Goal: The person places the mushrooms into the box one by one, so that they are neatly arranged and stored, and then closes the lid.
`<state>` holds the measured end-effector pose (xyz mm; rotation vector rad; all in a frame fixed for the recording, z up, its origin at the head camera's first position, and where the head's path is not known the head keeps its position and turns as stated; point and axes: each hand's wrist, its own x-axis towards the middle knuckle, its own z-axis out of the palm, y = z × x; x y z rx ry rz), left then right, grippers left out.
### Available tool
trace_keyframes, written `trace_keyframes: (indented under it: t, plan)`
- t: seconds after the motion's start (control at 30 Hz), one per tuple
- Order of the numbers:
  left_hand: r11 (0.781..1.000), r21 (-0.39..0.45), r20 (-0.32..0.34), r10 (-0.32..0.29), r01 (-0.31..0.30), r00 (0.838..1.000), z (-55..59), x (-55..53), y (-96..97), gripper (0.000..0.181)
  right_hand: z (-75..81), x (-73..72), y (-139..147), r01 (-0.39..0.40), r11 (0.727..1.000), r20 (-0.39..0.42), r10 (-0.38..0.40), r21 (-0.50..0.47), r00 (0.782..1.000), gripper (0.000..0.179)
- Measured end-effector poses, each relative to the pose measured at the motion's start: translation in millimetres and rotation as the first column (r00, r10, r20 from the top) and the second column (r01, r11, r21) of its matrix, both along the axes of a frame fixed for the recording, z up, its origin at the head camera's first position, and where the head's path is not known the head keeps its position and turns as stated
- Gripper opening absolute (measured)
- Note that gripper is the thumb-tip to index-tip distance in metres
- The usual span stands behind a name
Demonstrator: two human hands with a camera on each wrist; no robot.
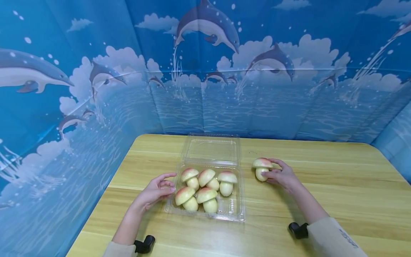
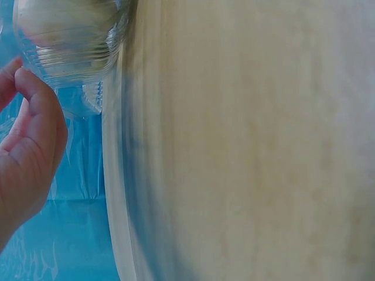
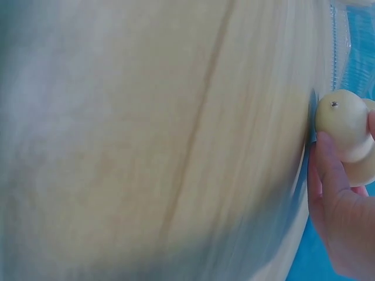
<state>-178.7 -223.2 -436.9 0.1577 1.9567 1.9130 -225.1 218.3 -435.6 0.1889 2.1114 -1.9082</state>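
A pale yellow mushroom (image 1: 261,163) with a pink-tinged cap is in my right hand (image 1: 284,177), gripped between thumb and fingers to the right of the box. In the right wrist view the rounded stem of this mushroom (image 3: 343,126) shows a small dark spot at its end. Several similar mushrooms (image 1: 207,195) lie in two rows in a clear plastic box (image 1: 237,210), whose lid (image 1: 212,148) is folded back. My left hand (image 1: 155,191) rests at the box's left edge, its index finger and thumb apart along the wall. The left wrist view shows fingertips (image 2: 20,65) right by the box.
All of this is on a light wooden table (image 1: 337,178). A blue curtain (image 1: 199,107) printed with dolphins hangs behind and to the left of it. Black mounts (image 1: 145,244) stick out near both sleeves. Inside the box, the front right corner holds no mushroom.
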Motion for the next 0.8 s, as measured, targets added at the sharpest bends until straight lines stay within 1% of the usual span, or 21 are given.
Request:
trace_keyframes:
  t: [0.13, 0.23, 0.47, 0.8]
  plan:
    - [1.0, 0.009, -0.03, -0.02, 0.02, 0.999, -2.5, -1.0, -1.5, 0.063, -1.6, 1.3, -0.5, -0.01, 1.0, -0.004, 0.01, -0.004, 1.0, 0.081]
    - [1.0, 0.009, -0.04, -0.023, 0.023, 0.999, -3.4, -0.9, -1.5, 0.061, -1.5, 3.2, -1.3, -0.012, 1.0, -0.002, 0.012, 0.005, 1.0, 0.081]
    - [1.0, -0.002, 0.002, 0.003, -0.003, 1.0, -2.9, -1.6, 0.3, 0.063, 0.2, 8.5, -2.2, -0.041, 0.999, -0.02, 0.041, 0.012, 0.999, 0.079]
    - [1.0, -0.008, 0.004, 0.013, -0.013, 1.0, -5.0, -1.2, 0.6, 0.061, 1.0, 15.6, -4.2, -0.084, 0.996, -0.034, 0.084, -0.006, 0.996, 0.078]
